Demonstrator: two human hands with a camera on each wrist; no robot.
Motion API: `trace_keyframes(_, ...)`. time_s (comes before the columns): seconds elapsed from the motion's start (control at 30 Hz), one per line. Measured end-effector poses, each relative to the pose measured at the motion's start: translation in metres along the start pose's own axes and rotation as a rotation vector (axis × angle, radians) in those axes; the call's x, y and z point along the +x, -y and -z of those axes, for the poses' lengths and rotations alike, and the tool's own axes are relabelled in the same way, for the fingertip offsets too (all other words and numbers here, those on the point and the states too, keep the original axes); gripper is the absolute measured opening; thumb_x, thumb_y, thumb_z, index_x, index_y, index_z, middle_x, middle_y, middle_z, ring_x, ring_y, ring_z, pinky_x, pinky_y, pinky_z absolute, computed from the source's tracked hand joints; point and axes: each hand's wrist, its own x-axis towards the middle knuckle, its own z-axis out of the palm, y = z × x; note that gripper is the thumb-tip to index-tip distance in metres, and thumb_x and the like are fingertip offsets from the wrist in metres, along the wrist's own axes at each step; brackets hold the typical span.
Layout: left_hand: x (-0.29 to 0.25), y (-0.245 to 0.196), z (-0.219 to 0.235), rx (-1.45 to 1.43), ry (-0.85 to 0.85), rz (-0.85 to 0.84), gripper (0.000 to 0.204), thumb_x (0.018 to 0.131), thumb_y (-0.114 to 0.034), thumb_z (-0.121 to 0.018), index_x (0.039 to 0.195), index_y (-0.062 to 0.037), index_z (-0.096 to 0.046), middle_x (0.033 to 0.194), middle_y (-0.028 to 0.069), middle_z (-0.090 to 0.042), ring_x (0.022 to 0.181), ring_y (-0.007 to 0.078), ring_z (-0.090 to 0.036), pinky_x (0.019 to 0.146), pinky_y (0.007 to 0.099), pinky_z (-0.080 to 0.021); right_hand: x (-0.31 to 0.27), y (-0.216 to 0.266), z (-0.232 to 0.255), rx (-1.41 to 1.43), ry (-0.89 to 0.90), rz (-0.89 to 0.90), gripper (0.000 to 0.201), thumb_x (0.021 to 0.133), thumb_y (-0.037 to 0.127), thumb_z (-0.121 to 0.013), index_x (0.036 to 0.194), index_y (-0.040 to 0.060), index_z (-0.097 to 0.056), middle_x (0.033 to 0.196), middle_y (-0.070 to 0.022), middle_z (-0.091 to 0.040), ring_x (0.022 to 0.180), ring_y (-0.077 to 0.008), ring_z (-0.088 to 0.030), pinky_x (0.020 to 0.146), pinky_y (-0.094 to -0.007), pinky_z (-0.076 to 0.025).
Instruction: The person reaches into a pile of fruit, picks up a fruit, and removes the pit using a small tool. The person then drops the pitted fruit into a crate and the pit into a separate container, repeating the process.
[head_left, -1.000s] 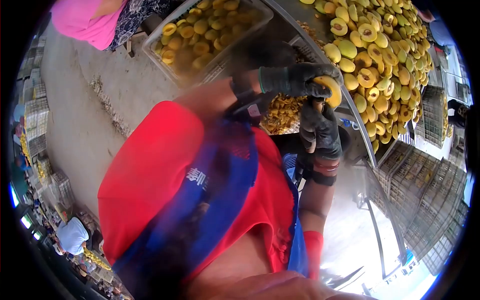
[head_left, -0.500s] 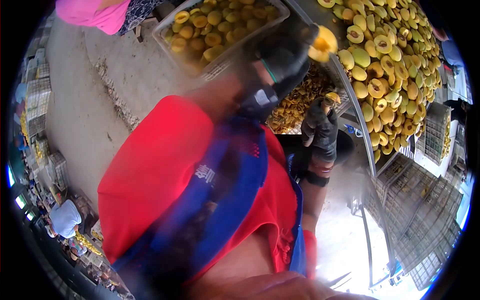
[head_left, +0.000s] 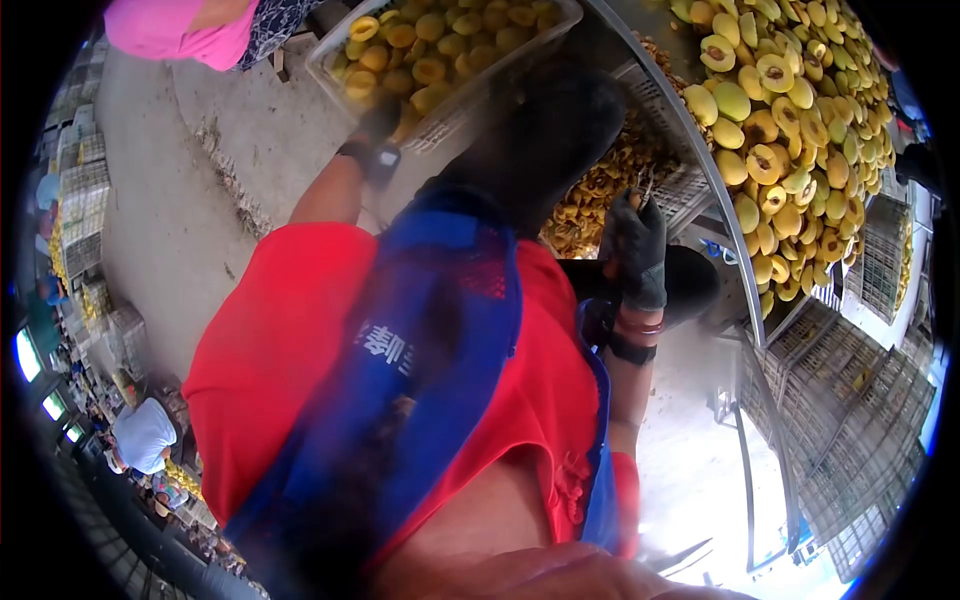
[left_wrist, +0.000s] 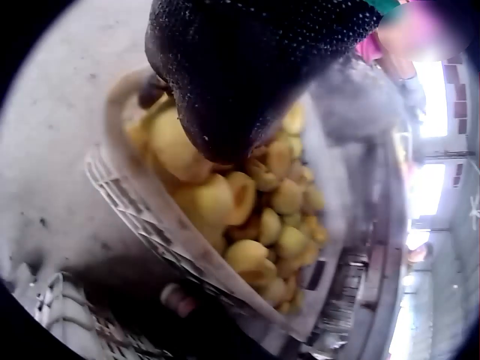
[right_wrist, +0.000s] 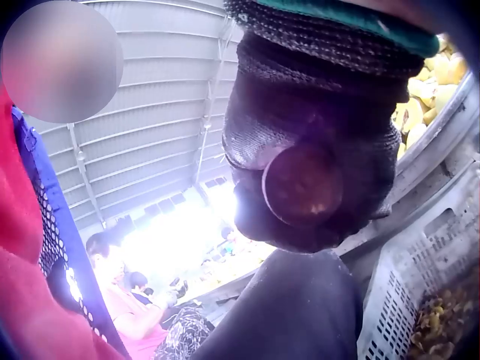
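Yellow fruit (left_wrist: 176, 146) beneath left grip (left_wrist: 232, 75)

Red shirt (head_left: 290, 320) – blue apron (head_left: 440, 300) – greenish-yellow fruit (head_left: 732, 167)

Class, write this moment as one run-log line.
left hand: over crate of fruit halves | right hand: grips tool | fruit pile: on metal-edged table

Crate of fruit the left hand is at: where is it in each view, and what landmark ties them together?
Head: crate at the top, left of centre, left hand at its near edge.
Left wrist: crate fills the middle, under the dark glove.
Right wrist: not visible.
Shared landmark: pink clothing, top left in head, top right in left wrist, bottom left in right wrist.
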Motion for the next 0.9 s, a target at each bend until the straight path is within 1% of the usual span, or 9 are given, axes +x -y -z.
trace_keyframes(0.1, -0.021, -0.042, 0.008, 0.579, 0.228, -0.016, 0.047, 0.090, -0.041, -0.044, 0.115, -0.0033, -0.059, 0.116, 0.0216, -0.060, 0.112, 0.0357, -0.055, 0.095, 0.0395, -0.042, 0.002, -0.001, -0.006, -0.052, -0.031, 0.048, 0.009, 0.092, 0.015, -0.053, 0.086, 0.0084, -0.051, 0.057, 0.0027, -0.046, 0.041, -0.0077, -0.043, 0.036, -0.0222, -0.035)
trace_keyframes(0.17, -0.015, -0.021, -0.004, 0.552, 0.132, -0.075, 0.042, 0.089, -0.036, -0.046, 0.111, -0.0043, -0.062, 0.114, 0.0214, -0.061, 0.111, 0.0363, -0.055, 0.095, 0.0396, -0.043, 0.002, -0.003, -0.008, -0.032, -0.064, -0.009, 0.008, 0.092, 0.014, -0.053, 0.087, 0.0086, -0.052, 0.058, 0.0028, -0.047, 0.042, -0.0077, -0.044, 0.038, -0.0225, -0.036)
trace_keyframes(0.27, -0.013, -0.050, 0.024, 0.512, 0.333, -0.112, 0.039, 0.088, -0.031, -0.049, 0.117, -0.0070, -0.060, 0.112, 0.0211, -0.062, 0.110, 0.0367, -0.055, 0.095, 0.0394, -0.043, 0.007, -0.016, 0.001, 0.095, -0.052, -0.025, 0.006, 0.092, 0.014, -0.054, 0.087, 0.0094, -0.052, 0.059, 0.0029, -0.048, 0.044, -0.0080, -0.045, 0.039, -0.0230, -0.036)
trace_keyframes(0.4, 0.038, 0.017, -0.006, 0.583, 0.130, -0.250, 0.045, 0.086, -0.037, -0.051, 0.120, -0.0089, -0.057, 0.121, 0.0194, -0.058, 0.115, 0.0354, -0.053, 0.096, 0.0424, -0.043, 0.002, -0.023, 0.002, 0.091, -0.106, -0.004, 0.005, 0.091, 0.012, -0.054, 0.087, 0.0092, -0.052, 0.060, 0.0030, -0.048, 0.045, -0.0078, -0.045, 0.039, -0.0233, -0.035)
trace_keyframes(0.43, 0.025, -0.059, 0.010, 0.574, 0.072, 0.094, 0.043, 0.085, -0.036, -0.054, 0.116, -0.0067, -0.058, 0.119, 0.0209, -0.058, 0.113, 0.0378, -0.052, 0.094, 0.0444, -0.043, 0.001, -0.022, 0.002, 0.023, -0.154, 0.013, 0.005, 0.091, 0.012, -0.054, 0.087, 0.0091, -0.052, 0.060, 0.0031, -0.047, 0.046, -0.0076, -0.044, 0.040, -0.0233, -0.035)
trace_keyframes(0.5, 0.042, -0.108, 0.014, 0.690, -0.237, -0.270, 0.032, 0.091, -0.030, -0.048, 0.110, -0.0063, -0.059, 0.116, 0.0170, -0.060, 0.106, 0.0336, -0.057, 0.088, 0.0428, -0.047, -0.005, -0.008, 0.003, 0.016, -0.177, 0.031, 0.005, 0.090, 0.012, -0.053, 0.087, 0.0093, -0.051, 0.061, 0.0030, -0.048, 0.046, -0.0077, -0.045, 0.040, -0.0229, -0.035)
trace_keyframes(0.6, -0.012, -0.290, 0.042, 0.188, -0.491, -0.909, 0.030, 0.091, -0.029, -0.052, 0.105, -0.0048, -0.062, 0.107, 0.0155, -0.064, 0.097, 0.0322, -0.061, 0.084, 0.0401, -0.048, -0.005, -0.012, 0.013, 0.012, -0.201, 0.080, 0.003, 0.091, 0.012, -0.053, 0.089, 0.0095, -0.052, 0.063, 0.0029, -0.050, 0.047, -0.0078, -0.046, 0.040, -0.0225, -0.036)
trace_keyframes(0.73, -0.033, -0.446, 0.004, 0.085, -0.257, -1.031, 0.047, 0.089, -0.048, -0.051, 0.103, -0.0059, -0.064, 0.099, 0.0153, -0.067, 0.095, 0.0320, -0.063, 0.084, 0.0406, -0.048, 0.009, -0.028, 0.032, 0.572, -0.060, -0.045, 0.010, 0.087, 0.010, -0.057, 0.082, 0.0084, -0.049, 0.064, 0.0026, -0.047, 0.047, -0.0051, -0.042, 0.039, -0.0223, -0.033)
trace_keyframes(0.9, -0.049, -0.549, -0.067, 0.532, 0.032, -0.897, 0.058, 0.079, -0.060, -0.055, 0.104, -0.0084, -0.065, 0.100, 0.0189, -0.066, 0.093, 0.0333, -0.064, 0.084, 0.0437, -0.047, -0.013, 0.003, 0.009, 0.178, -0.298, 0.065, 0.009, 0.087, 0.011, -0.057, 0.083, 0.0074, -0.051, 0.063, 0.0023, -0.048, 0.048, -0.0051, -0.042, 0.040, -0.0225, -0.034)
